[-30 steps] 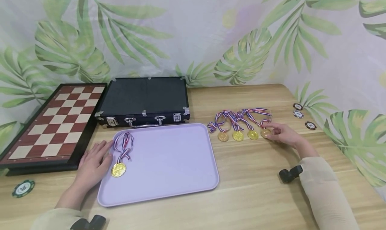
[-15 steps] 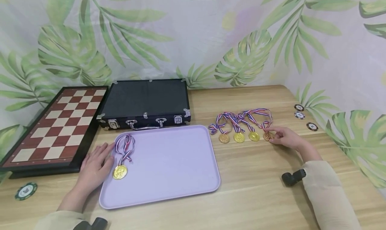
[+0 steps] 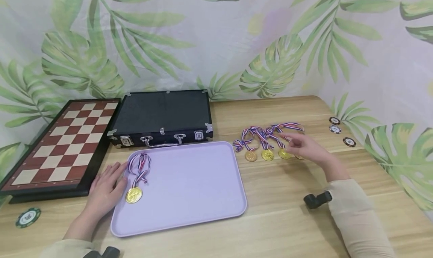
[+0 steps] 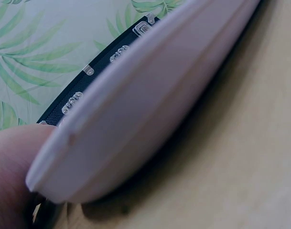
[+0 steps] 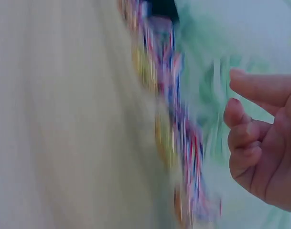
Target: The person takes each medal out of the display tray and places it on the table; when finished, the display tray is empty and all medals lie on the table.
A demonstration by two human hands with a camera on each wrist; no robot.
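Well, nearest me the left hand (image 3: 103,192) lies flat and relaxed against the left rim of the lilac tray (image 3: 203,213), steadying it; 1 gold medal (image 3: 133,195) with its striped ribbon sits inside, just beside those fingers. Farther right on the bench (image 3: 287,220), my right hand (image 3: 306,147) hovers over the row of medals (image 3: 267,154), fingers loosely curled (the wrist view is smeared, but I see nothing pinched in them). It covers the rightmost medal, so I count 3 plainly. The ribbons (image 3: 267,132) overlap in a tangle behind the discs, and I judge that lifting 1 could drag its neighbours along. Beyond stand the black case (image 3: 162,113) and the chessboard (image 3: 64,141), with poker chips (image 3: 335,124) at the far right edge.
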